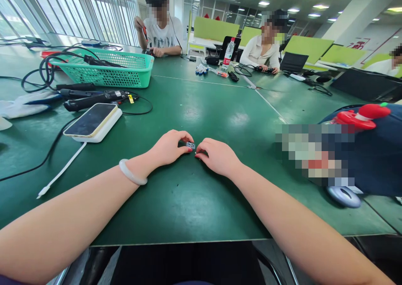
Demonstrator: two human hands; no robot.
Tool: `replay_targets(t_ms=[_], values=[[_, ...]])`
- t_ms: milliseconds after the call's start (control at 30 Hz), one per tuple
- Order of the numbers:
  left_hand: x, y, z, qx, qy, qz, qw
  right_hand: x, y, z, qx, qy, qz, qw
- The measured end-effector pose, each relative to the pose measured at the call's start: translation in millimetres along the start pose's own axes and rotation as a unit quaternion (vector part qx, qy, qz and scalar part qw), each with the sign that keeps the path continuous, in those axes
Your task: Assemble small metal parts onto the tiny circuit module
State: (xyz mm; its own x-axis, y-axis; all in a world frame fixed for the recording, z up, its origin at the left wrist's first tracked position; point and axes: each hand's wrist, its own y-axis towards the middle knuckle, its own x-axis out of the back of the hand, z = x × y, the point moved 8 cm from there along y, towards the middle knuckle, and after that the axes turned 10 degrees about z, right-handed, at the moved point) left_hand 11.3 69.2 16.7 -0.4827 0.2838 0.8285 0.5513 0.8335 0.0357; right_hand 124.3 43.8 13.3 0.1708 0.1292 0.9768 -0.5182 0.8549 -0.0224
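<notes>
Just above the green tabletop (188, 201), my left hand (169, 149) pinches a small circuit board (190, 145) between thumb and fingers. The board is dark with pale parts on it, too small to make out further. A little to its right, my right hand (217, 156) has thumb and forefinger pressed together. A tiny pale bit shows at those fingertips, but its kind is unclear. The fingertips of both hands are close together, with a narrow gap between them. A pale bangle (132, 174) circles my left wrist.
Left of my hands, a phone (92, 121) lies on a white block with a cable. Behind it are black handheld tools (94, 101) and a green basket (106, 69) with cables. A dark blue bag (377, 151) sits at right. Two people sit across; a bottle (228, 54) stands between them.
</notes>
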Motion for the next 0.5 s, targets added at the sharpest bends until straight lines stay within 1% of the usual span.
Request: replay_targets(t_ms=[100,167,367,500], values=[[-0.4,0,1,0.002,-0.006,0.001,1.000,-2,1,-2,-0.011,-0.003,0.011,1.000],[-1.3,0,1,-0.001,-0.016,0.004,1.000,-1,1,-4,-0.011,0.014,0.003,1.000],[-2.5,0,2,0.008,-0.042,0.013,0.999,15,-5,-5,0.017,0.106,-0.092,0.990],[-2.0,0,-1,0.002,-0.045,0.014,0.999,20,-8,-3,0.026,0.138,-0.131,0.981]])
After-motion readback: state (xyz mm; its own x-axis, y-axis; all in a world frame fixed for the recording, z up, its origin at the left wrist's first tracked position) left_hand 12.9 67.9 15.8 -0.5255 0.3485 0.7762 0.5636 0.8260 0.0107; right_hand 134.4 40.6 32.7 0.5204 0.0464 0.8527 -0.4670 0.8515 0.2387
